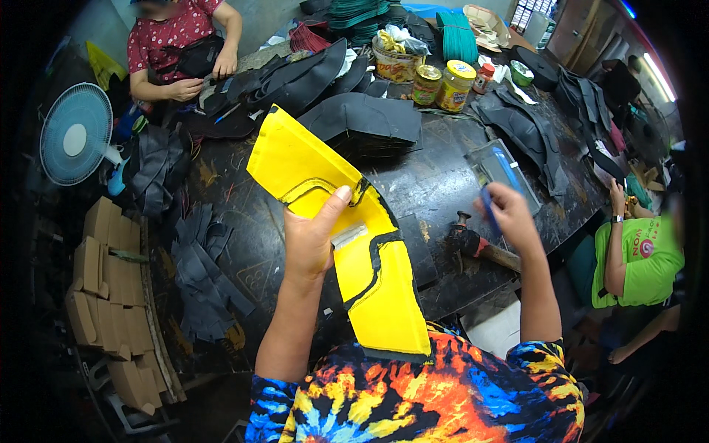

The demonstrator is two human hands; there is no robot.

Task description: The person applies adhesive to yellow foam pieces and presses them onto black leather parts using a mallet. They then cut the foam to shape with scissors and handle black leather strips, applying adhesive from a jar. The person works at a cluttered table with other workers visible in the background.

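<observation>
Pinched in my left hand, thumb on top, is a long curved yellow panel with black edging and black curved strips across it. It tilts from upper left down toward my shirt. My right hand is closed around a slim blue tool, blurred, so its kind does not show. That hand hovers over the table, apart from the panel. Beneath it lies a shallow see-through tray with a blue item in it. A hammer with a wooden handle rests just below.
A stack of dark cut sheets stands beyond the panel. Jars and a tub line the far side. Dark strips and cardboard boxes are at left, near a fan. Co-workers sit far left and at right.
</observation>
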